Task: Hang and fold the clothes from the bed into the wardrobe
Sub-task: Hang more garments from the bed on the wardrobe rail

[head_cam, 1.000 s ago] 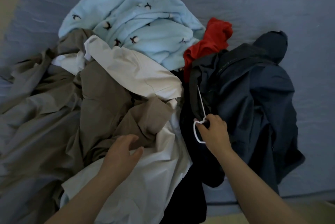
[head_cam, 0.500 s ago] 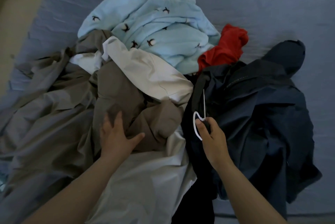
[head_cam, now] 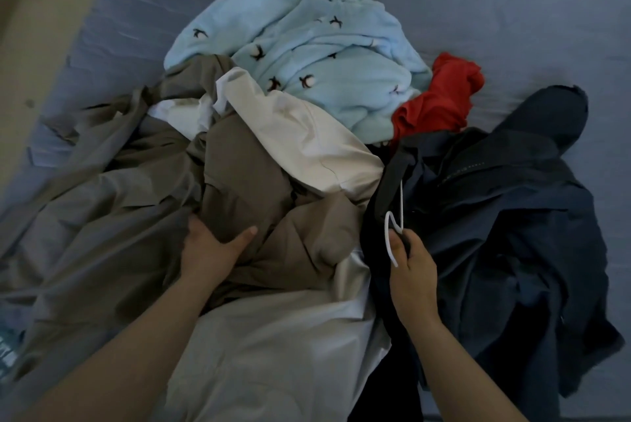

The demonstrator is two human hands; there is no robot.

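Your right hand (head_cam: pixel 415 271) pinches the hook of the thin white wire hanger (head_cam: pixel 392 233), which is threaded into the limp navy jacket (head_cam: pixel 512 223) by the blue-sheeted bed's (head_cam: pixel 478 11) near edge. Your left hand (head_cam: pixel 208 251) grips a soft taupe cloth (head_cam: pixel 246 182). Both garments look light and floppy, so lift them at the collar.

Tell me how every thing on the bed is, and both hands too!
left hand, grips taupe garment
right hand, pinches white hanger
white hanger, hook out, rest hidden
taupe garment, crumpled, unfolded
white garment, crumpled
blue fleece, bunched up
red garment, bunched up
navy garment, heaped
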